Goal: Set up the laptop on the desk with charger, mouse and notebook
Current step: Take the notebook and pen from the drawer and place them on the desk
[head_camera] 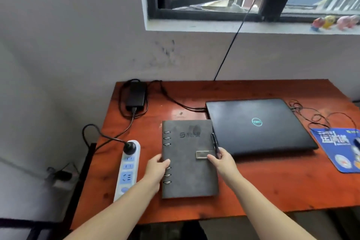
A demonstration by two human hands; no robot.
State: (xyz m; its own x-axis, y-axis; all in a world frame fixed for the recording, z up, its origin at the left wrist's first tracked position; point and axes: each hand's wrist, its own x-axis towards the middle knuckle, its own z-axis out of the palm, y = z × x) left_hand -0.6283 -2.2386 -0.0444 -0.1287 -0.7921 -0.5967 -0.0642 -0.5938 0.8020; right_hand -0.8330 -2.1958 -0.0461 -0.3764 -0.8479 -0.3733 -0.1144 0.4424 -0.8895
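Note:
A grey ring-bound notebook (188, 173) lies closed on the red-brown desk (272, 185), with a black pen (213, 139) clipped at its right edge. My left hand (156, 168) grips its left edge by the rings. My right hand (222, 160) holds its right edge next to the metal clasp. A closed black laptop (257, 124) lies just right of the notebook. The black charger brick (136, 94) sits at the desk's back left, its cable running to the laptop's left side. At the far right a mouse (357, 141) is only partly in view on a blue mouse pad (337, 148).
A white and blue power strip (127, 167) lies along the desk's left edge with the charger plugged in. A thin cable (311, 118) loops behind the mouse pad. Small figurines (331, 21) stand on the window sill. Another cable (233, 39) hangs down the wall.

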